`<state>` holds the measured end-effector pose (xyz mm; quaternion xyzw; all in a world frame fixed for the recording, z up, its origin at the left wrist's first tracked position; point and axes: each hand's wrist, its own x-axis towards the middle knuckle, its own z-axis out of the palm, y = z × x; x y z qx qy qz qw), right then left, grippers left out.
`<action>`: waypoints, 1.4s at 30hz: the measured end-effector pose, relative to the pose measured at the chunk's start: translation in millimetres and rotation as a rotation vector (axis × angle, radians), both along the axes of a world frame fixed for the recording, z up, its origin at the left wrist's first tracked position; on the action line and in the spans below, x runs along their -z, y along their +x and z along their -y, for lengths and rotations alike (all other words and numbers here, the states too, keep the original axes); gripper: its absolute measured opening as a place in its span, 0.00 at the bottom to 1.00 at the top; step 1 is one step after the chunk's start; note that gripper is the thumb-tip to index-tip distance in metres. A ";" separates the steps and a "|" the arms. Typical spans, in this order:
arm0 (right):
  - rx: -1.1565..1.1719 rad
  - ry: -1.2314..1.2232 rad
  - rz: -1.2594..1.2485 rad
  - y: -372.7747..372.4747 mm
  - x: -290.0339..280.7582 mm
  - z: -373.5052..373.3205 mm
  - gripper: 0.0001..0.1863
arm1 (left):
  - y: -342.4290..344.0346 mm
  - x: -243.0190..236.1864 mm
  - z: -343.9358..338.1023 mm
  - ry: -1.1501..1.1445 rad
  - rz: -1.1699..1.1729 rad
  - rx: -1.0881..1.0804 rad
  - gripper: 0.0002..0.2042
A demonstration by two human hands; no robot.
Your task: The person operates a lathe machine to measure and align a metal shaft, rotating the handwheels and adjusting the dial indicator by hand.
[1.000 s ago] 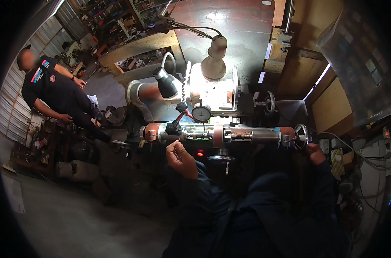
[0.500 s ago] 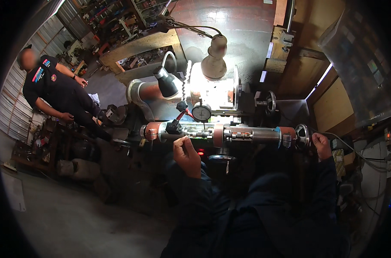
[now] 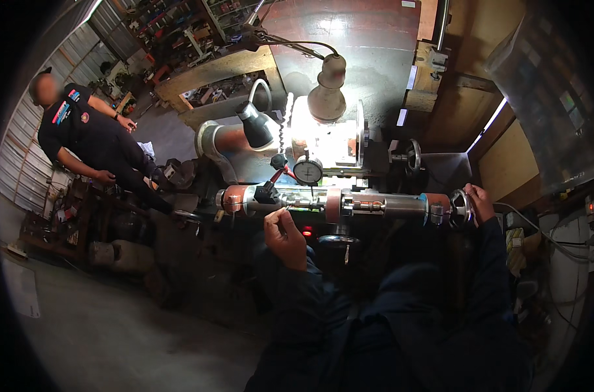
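Note:
My left hand is raised at the front of a machine, thumb and fingertips pinched together. Its tips are close to the left end of a thin metal shaft; whatever they pinch is too small to make out. At the machine's right end my right hand has its fingers closed on the rim of a shiny handwheel. Behind the shaft stands a round dial gauge on a black and red holder. The shaft runs between a left headstock and a right tailstock.
A black lamp and a beige lamp light a grinding wheel housing behind the shaft. Another handwheel is below the shaft, and one more stands behind right. A person in dark clothes stands at far left. Cables hang on the right.
My right hand has moved slightly up and left, from beside the handwheel's edge onto its rim. The left hand keeps its pinch at the shaft. The view has shifted slightly.

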<state>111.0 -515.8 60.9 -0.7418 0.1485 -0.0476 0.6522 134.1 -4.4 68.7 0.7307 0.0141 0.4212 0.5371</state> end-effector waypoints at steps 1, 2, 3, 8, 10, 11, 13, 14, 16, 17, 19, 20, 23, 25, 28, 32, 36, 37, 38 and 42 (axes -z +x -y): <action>0.006 0.026 -0.007 0.7 3.4 1.5 0.19 | -0.3 -0.1 -0.4 -0.004 -0.009 -0.007 0.05; 0.012 0.051 -0.014 1.2 5.8 3.3 0.20 | -0.6 -0.2 -0.7 0.001 -0.014 -0.006 0.05; 0.012 0.051 -0.014 1.6 7.7 5.3 0.20 | -0.7 -0.2 -1.0 0.007 -0.020 -0.004 0.05; -0.046 -0.153 -0.050 6.5 20.9 19.0 0.18 | 0.1 -0.3 -0.5 0.015 -0.032 -0.006 0.05; -0.114 -0.026 -0.036 3.7 34.0 21.0 0.14 | 0.3 -1.1 0.1 0.003 -0.040 0.003 0.05; -0.181 0.104 -0.009 1.6 40.9 21.6 0.11 | 0.9 -1.7 0.7 0.022 -0.032 0.004 0.05; -0.121 -0.007 -0.057 -6.6 55.9 20.5 0.10 | 1.1 -3.1 1.4 0.039 -0.022 0.004 0.05; -0.030 -0.121 -0.162 -12.1 62.0 20.2 0.10 | 0.8 -3.9 1.5 0.053 -0.026 0.016 0.05; -0.104 -0.260 -0.173 -28.7 67.1 24.1 0.11 | 0.0 -5.5 1.2 0.068 -0.030 0.026 0.06; -0.130 -0.404 -0.209 -36.9 69.3 24.5 0.12 | 0.0 -6.1 1.5 0.078 -0.035 0.038 0.05; -0.138 -0.274 -0.130 -53.0 71.1 22.6 0.12 | 0.5 -6.8 2.3 0.086 -0.040 0.051 0.05; -0.177 -0.135 -0.049 -57.9 67.2 23.6 0.12 | 0.9 -6.9 3.1 0.111 -0.035 0.053 0.05; -0.267 -0.835 -0.267 -70.7 37.0 26.2 0.12 | 2.1 -6.5 7.5 0.129 -0.037 0.066 0.04; -0.187 -0.526 -0.179 -78.2 14.4 12.2 0.13 | 1.9 -6.1 11.6 0.123 -0.046 0.076 0.04; -0.089 -0.160 -0.240 -83.9 -28.1 -4.0 0.13 | 1.1 -5.7 18.2 0.102 -0.072 0.101 0.04; -0.107 -0.066 -0.197 -81.9 -37.9 -16.7 0.15 | 0.1 -4.9 25.6 0.036 -0.125 0.131 0.04; -0.129 -0.117 -0.252 -85.8 -9.6 -4.3 0.14 | -2.6 -0.9 32.6 -0.078 -0.194 0.158 0.06; -0.196 -0.417 0.030 -84.0 2.5 -5.3 0.13 | -2.3 0.2 33.3 -0.071 -0.209 0.150 0.06; -0.252 -0.619 0.235 -83.9 9.1 -3.0 0.13 | -2.1 1.1 33.8 -0.064 -0.212 0.145 0.06; -0.182 -0.546 -0.102 -79.5 22.3 -7.6 0.12 | -4.8 1.2 33.4 -0.034 -0.219 0.137 0.07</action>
